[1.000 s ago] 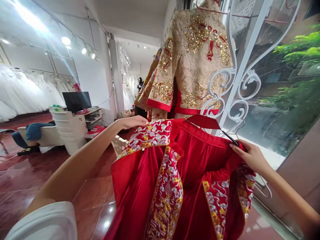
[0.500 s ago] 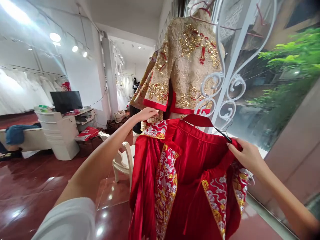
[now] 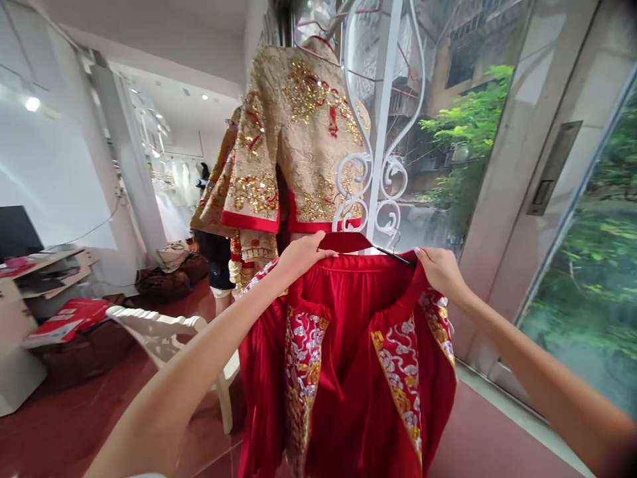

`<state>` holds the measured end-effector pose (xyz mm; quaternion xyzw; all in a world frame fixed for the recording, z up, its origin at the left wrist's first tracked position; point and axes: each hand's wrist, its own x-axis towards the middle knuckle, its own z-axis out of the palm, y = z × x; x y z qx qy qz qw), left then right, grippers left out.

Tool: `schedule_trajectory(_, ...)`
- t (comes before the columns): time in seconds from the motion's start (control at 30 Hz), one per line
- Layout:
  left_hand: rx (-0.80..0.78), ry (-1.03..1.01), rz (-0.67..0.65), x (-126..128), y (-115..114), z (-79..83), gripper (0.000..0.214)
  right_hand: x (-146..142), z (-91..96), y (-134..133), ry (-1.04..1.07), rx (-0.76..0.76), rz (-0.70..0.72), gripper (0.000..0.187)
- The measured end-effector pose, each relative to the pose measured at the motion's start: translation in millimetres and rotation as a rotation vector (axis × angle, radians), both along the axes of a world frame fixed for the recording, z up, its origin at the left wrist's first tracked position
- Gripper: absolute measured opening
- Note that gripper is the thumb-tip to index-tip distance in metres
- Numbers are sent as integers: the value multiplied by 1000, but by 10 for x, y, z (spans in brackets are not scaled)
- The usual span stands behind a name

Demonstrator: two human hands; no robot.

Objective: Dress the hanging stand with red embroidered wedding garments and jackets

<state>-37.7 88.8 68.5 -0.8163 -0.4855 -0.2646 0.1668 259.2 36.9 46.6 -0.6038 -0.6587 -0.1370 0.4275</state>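
A red skirt [image 3: 348, 345] with embroidered silver and gold panels hangs from a red hanger [image 3: 351, 241] in front of me. My left hand [image 3: 301, 255] grips the skirt's waistband at its left end, fingers closed over the cloth. My right hand [image 3: 438, 269] pinches the waistband's right end, beside the hanger's black clip. Behind the skirt hangs a gold embroidered jacket [image 3: 293, 139] with red trim, on a white scrolled metal rack [image 3: 381, 166].
A white plastic chair [image 3: 169, 338] stands just left of the skirt on the dark red floor. A desk with red papers [image 3: 60, 318] is at far left. Glass wall and a metal door frame [image 3: 517, 172] close off the right side. White dresses hang far back.
My view has swung right. My left hand moved right along the waistband, gathering the skirt narrower. The right hand came closer to the hanger, and the skirt now hangs straighter.
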Motion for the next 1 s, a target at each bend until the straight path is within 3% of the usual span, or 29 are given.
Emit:
schedule_trajectory(0.3,-6,-49,-83,51,48,-40,53,89,409,164,82,-102,-16,44)
schedule_trajectory(0.4,-11,-39,-45,97,32,-35,51,44,441,102,59,-35,-47,42)
schedule_trajectory(0.5,1,-5,30,137,2,-77,53,-49,328,-22,-84,30,-142,39)
schedule_trajectory(0.57,24,17,73,161,-31,-125,54,-133,162,-122,-165,-12,-219,36)
schedule_trajectory(0.67,230,7,88,242,-94,-172,59,-274,-156,-223,-196,-97,-260,22)
schedule_trajectory(0.7,342,2,62,295,-110,-168,61,-317,-258,-229,-190,-107,-262,20)
schedule_trajectory(0.8,592,68,-107,536,-103,-90,56,-397,-495,-160,-156,-151,-305,40)
schedule_trajectory(0.87,608,158,-199,724,-44,-17,44,-379,-573,-86,-153,-208,-338,39)
schedule_trajectory(1.0,537,261,-208,951,99,66,36,-125,-529,-13,-185,-218,-362,30)
